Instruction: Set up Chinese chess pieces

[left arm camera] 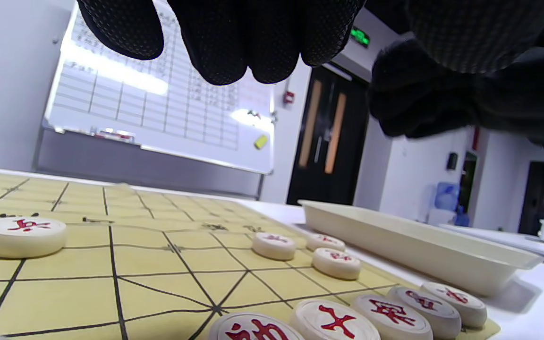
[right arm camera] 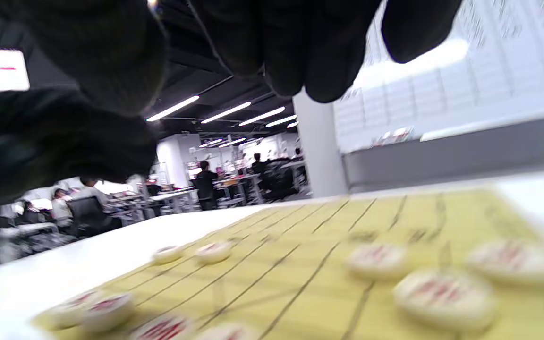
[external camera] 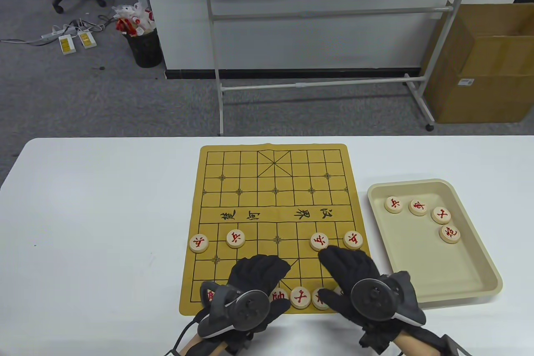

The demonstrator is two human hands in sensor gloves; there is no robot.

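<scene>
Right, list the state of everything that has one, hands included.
Yellow chess board mat: flat on the table, partly set.
Four round wooden pawn pieces: face up in one row.
Beige plastic tray: holds four pieces.
Left hand: over the board, holding nothing.
Right hand: over the board, holding nothing.

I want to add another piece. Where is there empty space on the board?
The far half of the board beyond the river is bare, and so is the middle gap between the soldier pieces. The near row under both hands is crowded.
</scene>
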